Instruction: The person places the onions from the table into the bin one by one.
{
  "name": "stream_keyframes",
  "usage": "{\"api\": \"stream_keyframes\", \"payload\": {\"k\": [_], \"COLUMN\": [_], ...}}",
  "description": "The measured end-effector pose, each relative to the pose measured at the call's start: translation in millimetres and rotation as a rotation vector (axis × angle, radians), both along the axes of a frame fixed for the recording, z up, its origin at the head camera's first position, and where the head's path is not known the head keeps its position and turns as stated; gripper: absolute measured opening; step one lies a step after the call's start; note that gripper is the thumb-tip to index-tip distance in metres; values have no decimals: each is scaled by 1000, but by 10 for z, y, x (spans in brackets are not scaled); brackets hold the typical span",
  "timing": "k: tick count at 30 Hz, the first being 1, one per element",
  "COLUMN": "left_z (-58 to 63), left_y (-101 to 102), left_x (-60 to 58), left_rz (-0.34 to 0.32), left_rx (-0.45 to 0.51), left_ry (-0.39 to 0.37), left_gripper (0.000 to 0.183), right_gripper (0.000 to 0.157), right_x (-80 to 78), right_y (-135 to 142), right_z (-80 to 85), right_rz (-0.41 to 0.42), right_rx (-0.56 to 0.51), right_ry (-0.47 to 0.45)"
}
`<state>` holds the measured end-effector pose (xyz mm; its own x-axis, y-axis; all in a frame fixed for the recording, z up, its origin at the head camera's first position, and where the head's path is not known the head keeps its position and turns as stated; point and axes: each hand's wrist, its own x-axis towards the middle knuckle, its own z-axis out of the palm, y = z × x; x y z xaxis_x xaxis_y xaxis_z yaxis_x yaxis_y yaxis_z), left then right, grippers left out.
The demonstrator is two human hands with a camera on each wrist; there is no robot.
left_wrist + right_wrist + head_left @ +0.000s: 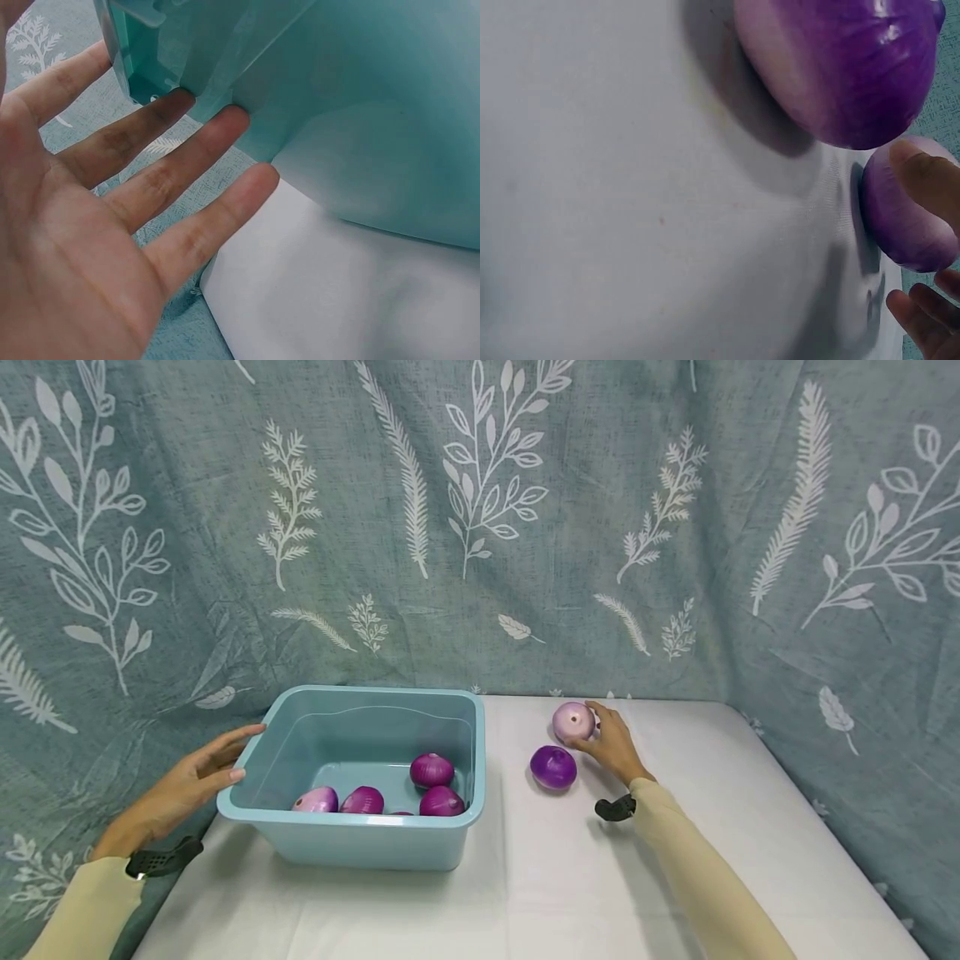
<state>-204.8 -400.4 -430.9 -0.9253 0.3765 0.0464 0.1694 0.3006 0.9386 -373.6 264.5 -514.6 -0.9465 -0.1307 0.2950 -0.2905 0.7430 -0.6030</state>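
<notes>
A pale purple onion (pixel 573 722) lies on the white table near its back edge. My right hand (pixel 613 747) reaches round its right side. In the right wrist view the thumb (pixel 926 180) overlaps this onion (pixel 900 214), while the spread fingers (pixel 922 315) show a gap from it. Just in front sits a darker purple onion (pixel 553 768), large in the right wrist view. My left hand (pixel 183 785) is at the left rim of a light blue plastic tub (pixel 360 843), its fingers fairly straight against the outer wall (pixel 300 112).
Several red onions, such as one at the tub's right end (pixel 432 770), lie inside the tub; its front wall partly hides some. A patterned blue-green cloth (pixel 480 527) hangs behind the table and along its right side. White cloth (pixel 555 877) covers the table.
</notes>
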Motion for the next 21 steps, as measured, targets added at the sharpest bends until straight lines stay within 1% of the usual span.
{"api": "stream_keyframes", "payload": {"k": [4, 11, 18, 21], "left_z": [1, 2, 18, 17], "left_y": [2, 13, 35, 35], "left_x": [1, 6, 20, 23], "left_rz": [0, 6, 32, 32], "left_rx": [-3, -13, -17, -11], "left_ry": [-1, 1, -4, -11], "left_gripper": [64, 64, 63, 63], "right_gripper": [93, 89, 89, 88], "right_x": [-46, -116, -121, -112], "right_y": [5, 1, 10, 34], "right_z": [-19, -58, -56, -53], "right_rz": [9, 1, -9, -11], "right_rx": [0, -16, -36, -27], "right_ry": [-8, -14, -13, -6]}}
